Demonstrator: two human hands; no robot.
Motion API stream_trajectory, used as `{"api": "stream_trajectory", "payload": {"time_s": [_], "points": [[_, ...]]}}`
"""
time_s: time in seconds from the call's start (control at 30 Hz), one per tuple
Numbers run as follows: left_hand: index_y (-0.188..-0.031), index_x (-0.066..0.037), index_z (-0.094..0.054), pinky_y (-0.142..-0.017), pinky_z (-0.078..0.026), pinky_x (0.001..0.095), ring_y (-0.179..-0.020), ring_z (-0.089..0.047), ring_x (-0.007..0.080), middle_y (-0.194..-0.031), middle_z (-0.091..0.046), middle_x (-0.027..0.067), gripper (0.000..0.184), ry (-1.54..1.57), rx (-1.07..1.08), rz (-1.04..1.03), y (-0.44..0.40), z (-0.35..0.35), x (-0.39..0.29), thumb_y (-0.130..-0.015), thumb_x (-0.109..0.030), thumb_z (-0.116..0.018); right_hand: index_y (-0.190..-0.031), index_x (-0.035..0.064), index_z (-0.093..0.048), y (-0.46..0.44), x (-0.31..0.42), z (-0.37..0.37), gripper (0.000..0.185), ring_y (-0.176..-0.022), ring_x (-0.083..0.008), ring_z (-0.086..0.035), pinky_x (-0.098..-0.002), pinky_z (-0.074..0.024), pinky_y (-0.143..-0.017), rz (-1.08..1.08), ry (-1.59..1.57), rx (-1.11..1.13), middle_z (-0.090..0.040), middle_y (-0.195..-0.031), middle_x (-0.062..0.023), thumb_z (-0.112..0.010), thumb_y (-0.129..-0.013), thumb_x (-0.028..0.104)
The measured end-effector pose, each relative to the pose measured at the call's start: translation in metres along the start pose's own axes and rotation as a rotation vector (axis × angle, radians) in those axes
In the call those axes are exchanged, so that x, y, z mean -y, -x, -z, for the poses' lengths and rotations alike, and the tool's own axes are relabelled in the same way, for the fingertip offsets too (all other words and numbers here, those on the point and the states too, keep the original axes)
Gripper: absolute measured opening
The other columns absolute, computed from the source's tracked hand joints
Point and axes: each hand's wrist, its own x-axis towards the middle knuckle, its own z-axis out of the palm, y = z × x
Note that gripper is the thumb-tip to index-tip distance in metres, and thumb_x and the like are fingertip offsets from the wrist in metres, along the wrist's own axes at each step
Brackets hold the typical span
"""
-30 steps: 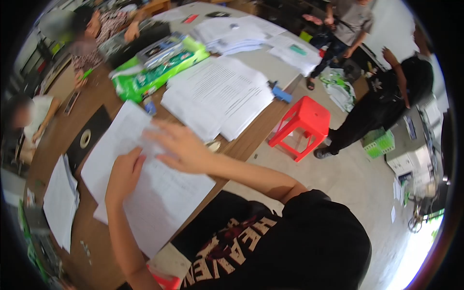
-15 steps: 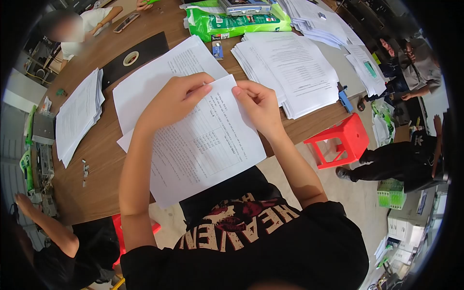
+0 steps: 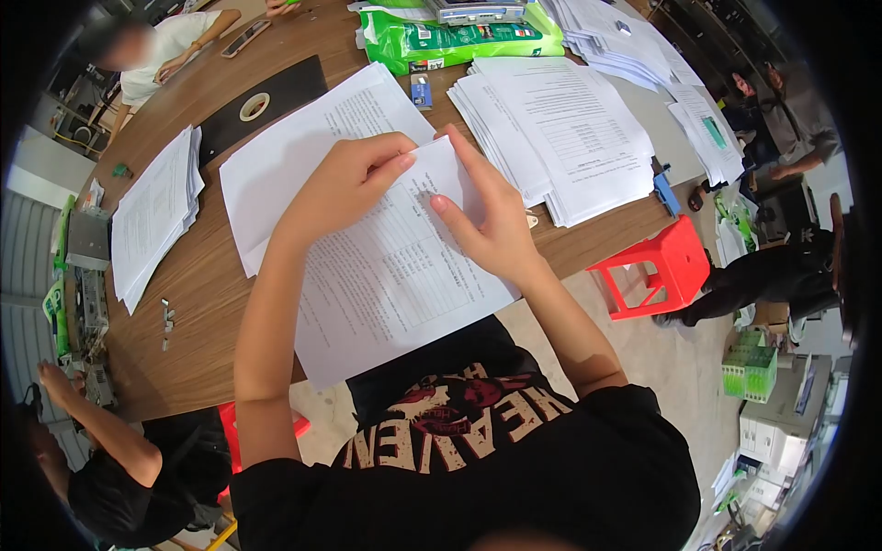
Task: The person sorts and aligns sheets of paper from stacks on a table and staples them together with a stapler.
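Printed white sheets [image 3: 367, 303] lie in front of me, overhanging the table's near edge. My left hand [image 3: 358, 184] pinches their top edge between thumb and curled fingers. Beside it my right hand [image 3: 491, 216] has its thumb and fingers apart, the fingers along the right edge of the top sheet and the thumb over the print. Under and behind these sheets lies another printed sheet [image 3: 276, 174]. A stack of printed papers [image 3: 593, 138] is to the right of my right hand, and a smaller stack [image 3: 156, 216] is at the left.
A tape roll [image 3: 254, 106] lies on a black board [image 3: 289, 92]. Behind the papers are a green package [image 3: 459, 39] and a small blue box [image 3: 421, 92]. A red stool [image 3: 657, 271] stands right of the table [image 3: 207, 331]. Other people are at the left and right.
My right hand has opened from its pinch on the sheet's corner, with the thumb now spread from the fingers. A fresh-looking printed page with a table now tops the right stack.
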Motion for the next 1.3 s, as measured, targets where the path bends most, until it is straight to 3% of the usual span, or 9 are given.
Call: {"api": "stream_trajectory", "payload": {"time_s": [0.1, 0.2, 0.43, 0.53, 0.6, 0.8, 1.13, 1.2, 1.3], "points": [[-0.092, -0.003, -0.061, -0.055, -0.036, 0.026, -0.057, -0.044, 0.0106, -0.062, -0.053, 0.0038, 0.018, -0.017, -0.001, -0.005, 0.0, 0.0, 0.001, -0.092, -0.019, -0.051, -0.139, -0.004, -0.027, -0.001, 0.005, 0.001, 0.07, -0.116, -0.0376, -0.05, -0.0406, -0.038, -0.098, -0.154, -0.146, -0.116, -0.046, -0.131, -0.0248, -0.063, -0.083, 0.015], [-0.092, -0.004, -0.062, -0.055, -0.036, 0.0264, -0.056, -0.043, 0.0109, -0.061, -0.053, 0.0043, 0.018, -0.014, -0.005, -0.017, 0.001, -0.002, 0.002, -0.092, -0.019, -0.051, -0.14, -0.0047, -0.024, 0.001, 0.005, -0.001, 0.071, -0.12, -0.0382, -0.046, -0.041, -0.0369, -0.098, -0.032, -0.013, 0.037, -0.041, -0.135, -0.0259, -0.063, -0.083, 0.015], [-0.092, -0.004, -0.062, -0.054, -0.035, 0.0265, -0.055, -0.043, 0.0111, -0.062, -0.053, 0.0048, 0.018, -0.048, -0.013, 0.006, 0.003, -0.003, 0.003, -0.093, -0.019, -0.051, -0.142, -0.0034, -0.02, 0.003, 0.006, -0.003, 0.072, -0.124, -0.0389, -0.042, -0.0415, -0.0358, -0.1, -0.004, -0.001, 0.034, -0.037, -0.138, -0.0269, -0.06, -0.084, 0.013], [-0.092, -0.004, -0.062, -0.055, -0.034, 0.0255, -0.056, -0.042, 0.0094, -0.064, -0.054, 0.0028, 0.019, -0.042, -0.01, 0.009, 0.004, -0.001, 0.001, -0.093, -0.019, -0.05, -0.142, -0.0012, -0.024, 0.002, 0.007, 0.0, 0.064, -0.124, -0.0382, -0.043, -0.0399, -0.036, -0.1, -0.223, -0.231, -0.146, -0.039, -0.136, -0.026, -0.056, -0.087, 0.012], [-0.092, -0.004, -0.062, -0.055, -0.034, 0.0256, -0.057, -0.042, 0.0094, -0.065, -0.054, 0.0028, 0.019, -0.047, 0.006, 0.017, 0.006, -0.001, 0.0, -0.093, -0.019, -0.05, -0.14, 0.0013, -0.03, 0.005, 0.003, -0.001, 0.055, -0.116, -0.0354, -0.051, -0.0357, -0.0396, -0.095, -0.111, -0.118, 0.059, -0.046, -0.131, -0.0253, -0.05, -0.089, 0.008], [-0.091, -0.004, -0.061, -0.057, -0.036, 0.0252, -0.059, -0.044, 0.0098, -0.067, -0.056, 0.0028, 0.021, -0.036, -0.002, 0.023, 0.007, -0.003, 0.001, -0.094, -0.021, -0.05, -0.136, 0.0065, -0.041, 0.008, 0.0, -0.007, 0.046, -0.078, -0.0262, -0.062, -0.0292, -0.0466, -0.074, -0.202, -0.13, -0.033, -0.06, -0.108, -0.025, -0.046, -0.09, 0.001], [-0.091, -0.003, -0.062, -0.06, -0.042, 0.0243, -0.062, -0.051, 0.011, -0.071, -0.06, 0.0044, 0.016, -0.041, -0.081, 0.009, 0.008, -0.017, 0.002, -0.091, -0.016, -0.054, -0.132, 0.0051, -0.046, 0.013, 0.003, -0.011, 0.043, -0.07, -0.0158, -0.06, -0.0255, -0.0466, -0.068, -0.212, -0.226, -0.1, -0.065, -0.095, -0.0146, -0.049, -0.09, 0.001], [-0.091, -0.003, -0.062, -0.059, -0.042, 0.0246, -0.061, -0.051, 0.0114, -0.07, -0.06, 0.0049, 0.015, -0.046, -0.098, 0.0, 0.009, -0.019, 0.001, -0.091, -0.016, -0.054, -0.12, 0.0023, -0.055, 0.009, 0.011, -0.005, 0.033, -0.07, -0.01, -0.059, -0.0233, -0.0465, -0.063, -0.447, -0.595, -0.165, -0.066, -0.09, -0.0093, -0.057, -0.087, 0.004], [-0.091, -0.002, -0.062, -0.059, -0.042, 0.0251, -0.06, -0.052, 0.0125, -0.071, -0.06, 0.0067, 0.015, -0.091, -0.097, 0.0, 0.012, -0.019, -0.003, -0.091, -0.015, -0.054, -0.102, 0.0005, -0.061, 0.006, -0.001, 0.002, 0.02, -0.07, -0.0053, -0.058, -0.02, -0.0455, -0.06, -0.387, -0.442, -0.131, -0.065, -0.082, -0.0053, -0.064, -0.083, 0.005]]}}
